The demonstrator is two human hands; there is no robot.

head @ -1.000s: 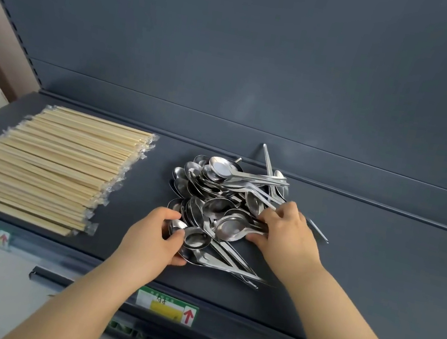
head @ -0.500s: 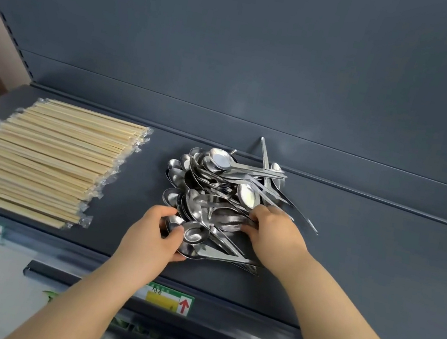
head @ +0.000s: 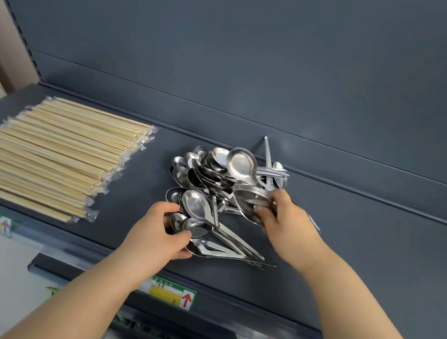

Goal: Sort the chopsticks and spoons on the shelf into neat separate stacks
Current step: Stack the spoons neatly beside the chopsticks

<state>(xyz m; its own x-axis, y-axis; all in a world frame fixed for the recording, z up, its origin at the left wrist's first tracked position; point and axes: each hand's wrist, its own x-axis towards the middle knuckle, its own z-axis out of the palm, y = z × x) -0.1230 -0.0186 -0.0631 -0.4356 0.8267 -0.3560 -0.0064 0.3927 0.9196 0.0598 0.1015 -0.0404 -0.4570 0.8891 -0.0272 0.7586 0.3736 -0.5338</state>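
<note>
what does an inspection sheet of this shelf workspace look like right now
surface: dark grey shelf, bare to the right of the spoons
job's things: wrapped chopsticks lie in a neat flat row on the left; metal spoons sit apart from them in a loose tangled pile, handles pointing various ways
clutter: nothing seen
grippers: left hand grips spoon bowls at the pile's near edge; right hand holds a nested bunch of spoons at the pile's right side
cables: nothing seen
surroundings: grey back panel behind; price labels with red arrows on the front rail; blurred lower shelf below
</note>
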